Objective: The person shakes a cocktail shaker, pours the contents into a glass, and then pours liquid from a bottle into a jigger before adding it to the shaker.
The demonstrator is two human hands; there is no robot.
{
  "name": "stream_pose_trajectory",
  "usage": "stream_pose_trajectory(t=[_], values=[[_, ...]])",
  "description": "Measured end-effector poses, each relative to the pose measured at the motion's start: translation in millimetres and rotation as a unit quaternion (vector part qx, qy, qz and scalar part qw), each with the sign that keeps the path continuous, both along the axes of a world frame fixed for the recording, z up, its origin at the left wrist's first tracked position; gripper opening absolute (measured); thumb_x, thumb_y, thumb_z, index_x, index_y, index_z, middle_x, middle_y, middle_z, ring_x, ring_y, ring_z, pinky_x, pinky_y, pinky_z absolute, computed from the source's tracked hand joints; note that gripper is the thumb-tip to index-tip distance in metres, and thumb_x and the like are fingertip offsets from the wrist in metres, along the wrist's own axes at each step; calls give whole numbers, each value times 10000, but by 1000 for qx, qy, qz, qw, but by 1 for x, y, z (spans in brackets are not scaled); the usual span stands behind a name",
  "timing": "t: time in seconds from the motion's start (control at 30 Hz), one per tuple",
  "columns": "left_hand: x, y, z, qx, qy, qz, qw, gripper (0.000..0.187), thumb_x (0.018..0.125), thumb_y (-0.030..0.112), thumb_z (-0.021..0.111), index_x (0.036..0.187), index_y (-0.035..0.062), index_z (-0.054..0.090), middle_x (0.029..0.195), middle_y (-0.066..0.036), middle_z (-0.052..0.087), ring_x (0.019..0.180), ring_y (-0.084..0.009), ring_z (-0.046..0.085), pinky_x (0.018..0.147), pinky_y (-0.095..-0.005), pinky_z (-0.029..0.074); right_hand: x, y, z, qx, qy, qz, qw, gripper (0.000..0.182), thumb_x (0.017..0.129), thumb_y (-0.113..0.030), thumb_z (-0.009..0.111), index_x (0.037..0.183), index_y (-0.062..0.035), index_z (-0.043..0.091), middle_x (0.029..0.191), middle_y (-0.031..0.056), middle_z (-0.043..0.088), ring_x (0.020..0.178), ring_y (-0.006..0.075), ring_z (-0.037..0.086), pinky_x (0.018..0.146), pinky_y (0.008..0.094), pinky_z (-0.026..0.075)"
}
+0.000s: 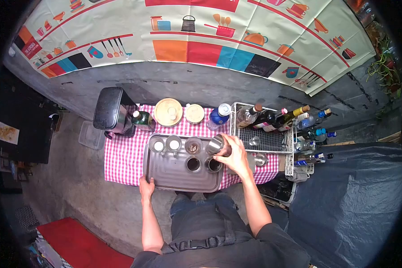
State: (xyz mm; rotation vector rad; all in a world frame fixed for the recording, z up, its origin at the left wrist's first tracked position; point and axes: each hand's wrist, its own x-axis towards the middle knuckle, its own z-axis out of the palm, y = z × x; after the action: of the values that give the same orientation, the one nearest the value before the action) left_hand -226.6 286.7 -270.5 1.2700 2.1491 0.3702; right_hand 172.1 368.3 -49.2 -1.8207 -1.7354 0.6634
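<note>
Clasps the brown tray (170, 172) at its eight o'clock corner with the left hand (147, 187) and holds a metal cup (215, 144) in the right hand (234, 156), over two o'clock, near a dark-filled glass (213, 166).

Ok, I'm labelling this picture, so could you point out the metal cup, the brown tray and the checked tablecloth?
Metal cup (215, 144): head view, on its side.
Brown tray (170, 170): head view, on its bare floor.
Checked tablecloth (122, 161): head view, on its left part.
</note>
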Motion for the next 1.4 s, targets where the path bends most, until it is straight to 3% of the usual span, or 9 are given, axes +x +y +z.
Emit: stream_pose_trajectory(t=[0.3, 0.77, 1.2, 1.4], values=[[-3, 1, -2, -7, -17, 0, 1000, 581, 905, 272, 673, 1352, -65, 516, 1340, -273, 551, 1255, -410, 536, 1067, -450, 427, 33, -13, -9, -4, -106, -43, 993, 882, 536, -201, 902, 1361, -155, 593, 1193, 111, 592, 1108, 314, 557, 976, 452, 473], [2, 2, 7, -6, -10, 10, 1000, 578, 902, 258, 676, 1346, -78, 523, 1329, -291, 559, 1253, -416, 541, 1066, -446, 429, 22, -4, 2, 19, -180, 19, 983, 803, 536, -113, 858, 1305, -159, 633, 1144, 114, 559, 1076, 313, 516, 895, 446, 418], [0, 1, 5, -21, -6, 3, 1000, 587, 911, 285, 658, 1375, -41, 509, 1369, -253, 542, 1264, -400, 537, 1062, -445, 433, 19, -3, 8, 23, -193, 26, 981, 838, 535, -104, 880, 1331, -182, 627, 1160, 109, 548, 1093, 306, 502, 894, 438, 407], [0, 1, 5, -8, -22, 0, 1000, 590, 904, 269, 667, 1367, -60, 510, 1351, -277, 549, 1255, -407, 542, 1061, -447, 432, 21, -11, 10, 40, -147, -5, 988, 830, 539, -115, 882, 1327, -175, 628, 1194, 112, 581, 1111, 298, 532, 937, 440, 435]])
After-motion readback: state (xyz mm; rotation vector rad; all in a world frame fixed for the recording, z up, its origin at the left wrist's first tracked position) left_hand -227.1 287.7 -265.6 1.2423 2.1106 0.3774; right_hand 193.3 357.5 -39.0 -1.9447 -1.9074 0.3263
